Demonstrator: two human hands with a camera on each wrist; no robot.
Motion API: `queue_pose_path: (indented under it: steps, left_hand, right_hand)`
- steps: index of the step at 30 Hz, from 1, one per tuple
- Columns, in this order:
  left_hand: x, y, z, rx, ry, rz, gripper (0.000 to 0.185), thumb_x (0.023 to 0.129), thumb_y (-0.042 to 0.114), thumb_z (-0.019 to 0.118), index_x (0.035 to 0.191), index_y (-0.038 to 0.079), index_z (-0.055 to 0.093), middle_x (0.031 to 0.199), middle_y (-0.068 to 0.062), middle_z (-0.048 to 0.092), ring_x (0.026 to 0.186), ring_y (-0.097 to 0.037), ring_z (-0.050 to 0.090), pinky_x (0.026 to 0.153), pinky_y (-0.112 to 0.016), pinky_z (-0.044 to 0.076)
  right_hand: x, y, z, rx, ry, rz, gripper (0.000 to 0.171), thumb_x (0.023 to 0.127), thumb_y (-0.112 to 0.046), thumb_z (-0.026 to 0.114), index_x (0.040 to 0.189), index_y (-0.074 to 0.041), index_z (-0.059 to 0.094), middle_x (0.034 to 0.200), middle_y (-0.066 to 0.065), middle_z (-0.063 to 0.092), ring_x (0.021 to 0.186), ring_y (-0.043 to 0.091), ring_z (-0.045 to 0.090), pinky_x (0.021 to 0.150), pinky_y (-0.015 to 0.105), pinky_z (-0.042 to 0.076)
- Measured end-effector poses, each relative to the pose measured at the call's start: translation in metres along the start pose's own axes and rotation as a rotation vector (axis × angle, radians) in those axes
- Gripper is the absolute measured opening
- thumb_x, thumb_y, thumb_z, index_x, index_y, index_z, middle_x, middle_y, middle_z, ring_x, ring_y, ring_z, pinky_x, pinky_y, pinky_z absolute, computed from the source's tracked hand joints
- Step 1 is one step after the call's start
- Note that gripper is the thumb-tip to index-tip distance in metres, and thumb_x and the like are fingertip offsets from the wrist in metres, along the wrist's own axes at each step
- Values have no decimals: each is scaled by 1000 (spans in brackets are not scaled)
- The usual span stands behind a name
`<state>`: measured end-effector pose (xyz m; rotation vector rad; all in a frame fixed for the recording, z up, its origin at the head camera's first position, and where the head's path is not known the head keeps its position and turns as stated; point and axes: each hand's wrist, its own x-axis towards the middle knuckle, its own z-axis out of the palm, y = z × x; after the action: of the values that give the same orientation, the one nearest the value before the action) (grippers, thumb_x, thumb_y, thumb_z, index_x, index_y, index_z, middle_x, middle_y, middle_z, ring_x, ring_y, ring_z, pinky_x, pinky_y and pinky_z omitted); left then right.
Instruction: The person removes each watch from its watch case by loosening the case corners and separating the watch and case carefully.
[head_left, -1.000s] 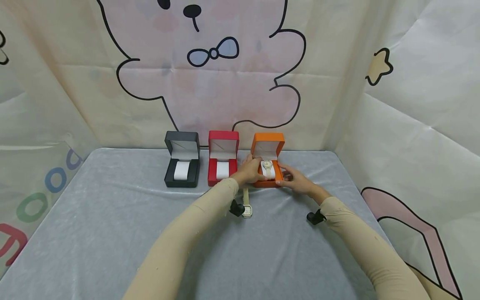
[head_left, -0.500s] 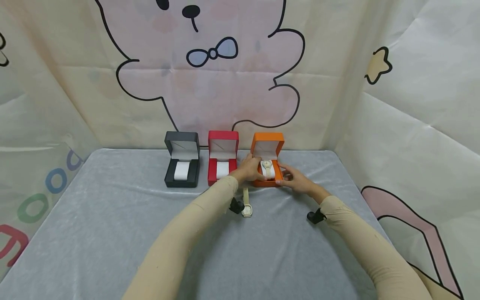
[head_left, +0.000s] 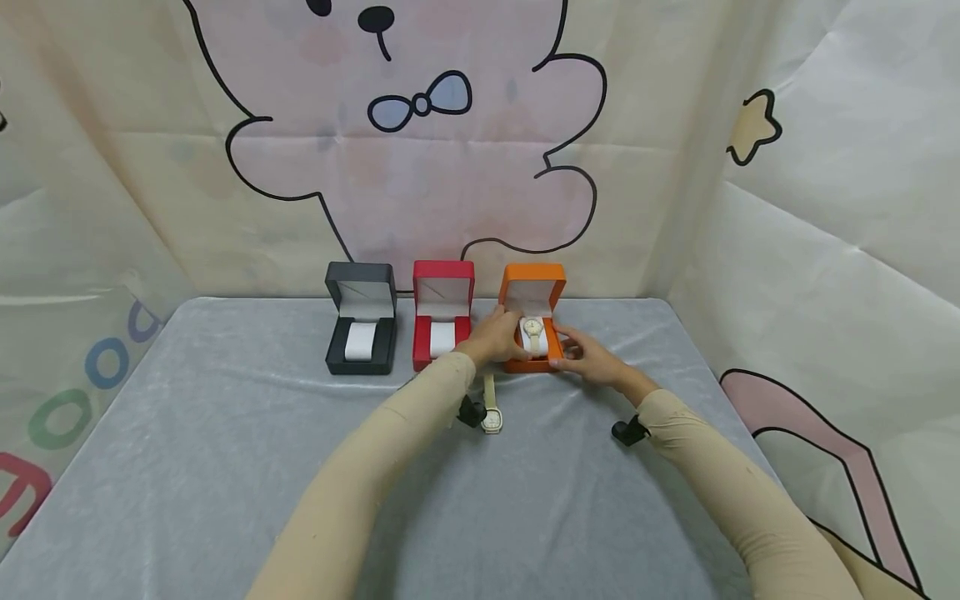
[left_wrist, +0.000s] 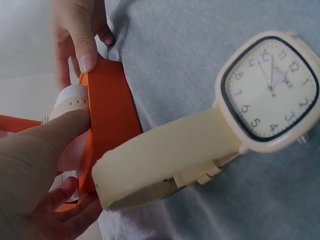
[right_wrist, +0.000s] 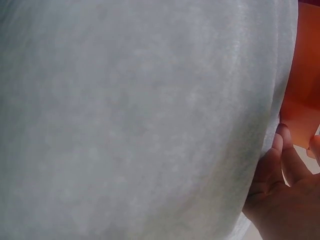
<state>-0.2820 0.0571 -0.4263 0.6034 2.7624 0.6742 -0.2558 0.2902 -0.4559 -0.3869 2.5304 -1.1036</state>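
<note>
Nearest you, a loose cream watch (head_left: 491, 412) lies flat on the grey cloth (head_left: 225, 467), just in front of your left wrist and apart from the boxes. Past it, both your hands are on the orange box (head_left: 532, 321): your left hand (head_left: 493, 337) grips its left side, thumb curled against the front wall, and your right hand (head_left: 592, 357) pinches the right front corner with bent fingers. A second watch (head_left: 533, 330) sits wrapped on the white cushion inside, the lid standing open behind it. To do this well, I'd keep the base flat on the cloth, press evenly from both sides, and keep fingertips off the dial. Farther left, the red box (head_left: 442, 325) and black box (head_left: 360, 329) stand open with bare white cushions
</note>
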Motion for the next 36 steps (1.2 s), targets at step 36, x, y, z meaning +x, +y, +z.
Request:
queue_pose_path:
  steps: [36]
  left_hand:
    - [-18,-6,-20,-261,68,33,82,81,40,85,151,18,48,135,-4,62,115,-21,58,98,-39,54]
  right_hand:
    - [0,-3,0,14,-9,36,79,100,-29,65,162,-10,20,148,29,45,127,41,50,106,54,43]
